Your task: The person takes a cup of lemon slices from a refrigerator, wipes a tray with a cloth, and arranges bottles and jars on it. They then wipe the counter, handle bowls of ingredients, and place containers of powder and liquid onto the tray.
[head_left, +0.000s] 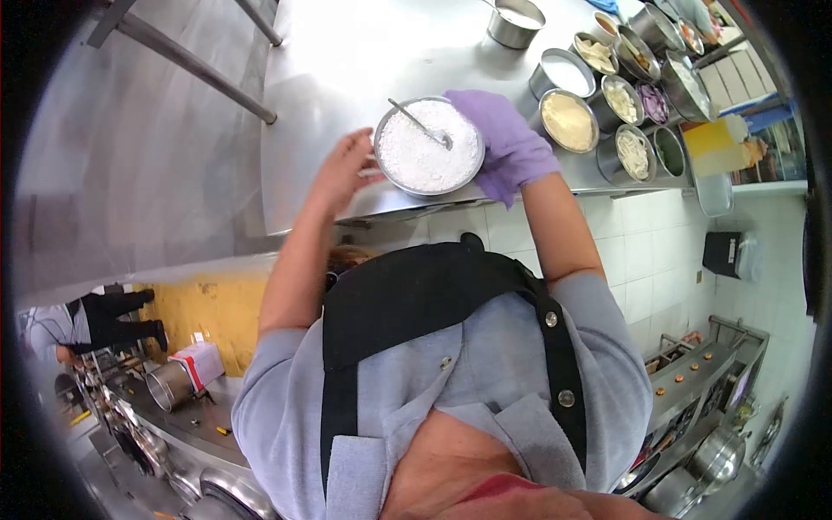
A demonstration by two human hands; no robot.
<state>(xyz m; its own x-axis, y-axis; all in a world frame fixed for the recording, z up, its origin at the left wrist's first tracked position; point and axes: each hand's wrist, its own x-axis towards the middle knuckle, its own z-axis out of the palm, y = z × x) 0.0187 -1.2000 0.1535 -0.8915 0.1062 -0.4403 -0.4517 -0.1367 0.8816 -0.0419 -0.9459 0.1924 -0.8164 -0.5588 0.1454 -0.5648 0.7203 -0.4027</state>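
A round metal bowl [381, 169] full of white powder [416, 156] stands near the front edge of the steel table. A metal spoon [414, 119] leans in it, its head sunk in the powder and its handle at the far rim. My left hand [347, 169] is open at the bowl's left side, fingers spread and slightly blurred, fingertips right at the rim. A purple cloth [498, 130] covers my right hand [539, 178], which bunches it against the bowl's right rim. The fingers of that hand are hidden beneath the cloth.
Metal containers of ingredients crowd the right: tan powder [568, 121], pale strips [633, 154], chopped red onion [652, 102]. A metal pot [516, 24] stands at the back. Table-leg bars [195, 65] stick out at left. Another person [87, 321] is far behind, lower left.
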